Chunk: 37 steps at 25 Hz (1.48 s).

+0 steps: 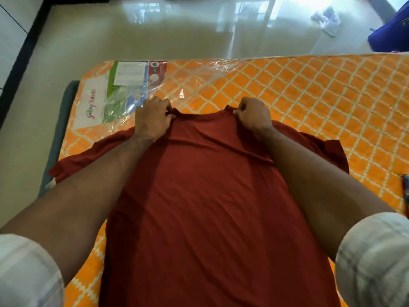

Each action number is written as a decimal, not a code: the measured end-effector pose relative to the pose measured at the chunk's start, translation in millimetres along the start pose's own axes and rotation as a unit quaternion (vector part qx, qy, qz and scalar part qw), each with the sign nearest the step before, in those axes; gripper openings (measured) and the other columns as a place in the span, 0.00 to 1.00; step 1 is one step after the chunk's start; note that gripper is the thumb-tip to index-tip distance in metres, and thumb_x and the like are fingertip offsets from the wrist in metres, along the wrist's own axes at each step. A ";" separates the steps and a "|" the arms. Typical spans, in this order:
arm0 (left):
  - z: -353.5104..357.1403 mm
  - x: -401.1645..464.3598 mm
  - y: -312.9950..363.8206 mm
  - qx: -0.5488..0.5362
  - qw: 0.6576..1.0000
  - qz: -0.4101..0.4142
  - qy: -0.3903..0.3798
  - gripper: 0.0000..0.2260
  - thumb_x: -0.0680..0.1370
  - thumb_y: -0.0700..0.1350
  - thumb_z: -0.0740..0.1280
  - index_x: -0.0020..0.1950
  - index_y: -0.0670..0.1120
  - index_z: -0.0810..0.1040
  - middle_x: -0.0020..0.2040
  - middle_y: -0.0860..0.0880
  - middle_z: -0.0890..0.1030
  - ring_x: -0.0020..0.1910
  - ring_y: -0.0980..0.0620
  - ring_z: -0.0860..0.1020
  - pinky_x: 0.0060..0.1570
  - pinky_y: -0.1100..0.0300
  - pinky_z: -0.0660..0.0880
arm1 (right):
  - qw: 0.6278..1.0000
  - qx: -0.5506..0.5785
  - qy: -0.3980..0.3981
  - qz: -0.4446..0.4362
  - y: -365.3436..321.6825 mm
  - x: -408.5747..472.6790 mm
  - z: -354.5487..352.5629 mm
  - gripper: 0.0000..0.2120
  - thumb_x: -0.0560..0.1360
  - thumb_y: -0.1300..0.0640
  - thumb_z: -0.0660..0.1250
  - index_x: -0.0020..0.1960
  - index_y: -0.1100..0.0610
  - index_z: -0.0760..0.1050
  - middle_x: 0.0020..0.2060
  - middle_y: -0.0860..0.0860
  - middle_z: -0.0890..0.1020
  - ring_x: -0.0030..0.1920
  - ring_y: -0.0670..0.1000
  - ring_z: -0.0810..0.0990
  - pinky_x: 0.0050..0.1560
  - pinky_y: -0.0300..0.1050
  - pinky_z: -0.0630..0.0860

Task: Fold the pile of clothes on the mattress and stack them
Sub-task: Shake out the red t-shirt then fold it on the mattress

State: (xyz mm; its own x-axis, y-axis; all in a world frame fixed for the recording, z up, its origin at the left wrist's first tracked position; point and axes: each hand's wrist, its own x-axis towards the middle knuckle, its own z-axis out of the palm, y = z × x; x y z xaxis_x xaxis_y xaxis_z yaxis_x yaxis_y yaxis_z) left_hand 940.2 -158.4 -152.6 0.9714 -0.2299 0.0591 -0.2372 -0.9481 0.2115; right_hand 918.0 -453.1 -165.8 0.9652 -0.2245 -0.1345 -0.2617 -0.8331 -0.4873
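Observation:
A dark red T-shirt (205,196) lies spread lengthwise on the orange patterned mattress (321,96), neck end away from me and both short sleeves fanned out to the sides. My left hand (153,118) pinches the shirt's left shoulder beside the collar. My right hand (253,115) pinches the right shoulder at the other side of the collar. The collar edge between the two hands is pulled taut. My forearms cover parts of the shirt's sides.
The mattress is wrapped in clear plastic with a printed label (115,91) at its far left corner. A bit of dark patterned cloth (405,189) shows at the right edge. Glossy floor (155,36) lies beyond, with a blue object (391,34) at top right.

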 end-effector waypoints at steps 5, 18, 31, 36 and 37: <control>8.7 12.2 0.9 -0.032 0.998 -0.035 0.038 0.10 0.79 0.50 0.69 0.50 0.44 0.77 0.47 0.43 0.82 0.47 0.42 0.80 0.43 0.52 0.72 | 0.999 -0.015 0.039 0.001 14.4 8.7 0.0 0.16 0.80 0.41 0.65 0.54 0.54 0.74 0.45 0.52 0.81 0.50 0.57 0.80 0.46 0.47 0.68; 42.1 -28.9 158.2 0.029 0.949 0.303 -0.082 0.27 0.78 0.60 0.55 0.74 0.48 0.68 0.77 0.45 0.65 0.74 0.44 0.66 0.69 0.43 0.68 | 0.997 0.035 -0.066 -0.020 183.3 -62.9 -97.0 0.17 0.72 0.44 0.77 0.48 0.57 0.79 0.41 0.53 0.81 0.42 0.54 0.79 0.42 0.48 0.74; 68.2 5.4 233.6 0.133 0.931 0.262 -0.216 0.45 0.71 0.79 0.49 0.82 0.56 0.48 0.83 0.50 0.47 0.81 0.44 0.48 0.71 0.28 0.46 | 0.979 0.136 -0.017 0.151 248.1 -73.3 -114.9 0.25 0.74 0.33 0.68 0.57 0.53 0.73 0.50 0.49 0.78 0.50 0.53 0.78 0.46 0.50 0.77; 59.2 35.0 222.7 0.111 0.966 0.234 -0.013 0.17 0.78 0.55 0.68 0.65 0.52 0.78 0.60 0.46 0.77 0.59 0.42 0.75 0.54 0.42 0.69 | 0.939 0.292 -0.004 0.180 262.0 -82.2 -109.3 0.20 0.74 0.42 0.75 0.55 0.54 0.73 0.51 0.53 0.81 0.52 0.54 0.81 0.50 0.55 0.81; 59.0 39.0 222.7 0.108 0.965 0.239 -0.016 0.14 0.77 0.54 0.71 0.61 0.52 0.80 0.57 0.46 0.77 0.57 0.43 0.75 0.51 0.44 0.69 | 0.924 0.332 0.007 0.191 262.6 -85.1 -108.3 0.20 0.73 0.43 0.76 0.55 0.53 0.72 0.51 0.54 0.82 0.51 0.53 0.82 0.52 0.55 0.82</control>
State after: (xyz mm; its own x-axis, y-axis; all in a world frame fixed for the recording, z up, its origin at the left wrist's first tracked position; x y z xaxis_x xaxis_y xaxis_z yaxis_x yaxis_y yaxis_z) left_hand 925.6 -391.5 -160.7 0.7519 -0.6556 0.0691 -0.6544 -0.7550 -0.0417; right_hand 767.4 -707.5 -188.9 0.8012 -0.4477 -0.3970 -0.5222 -0.1994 -0.8292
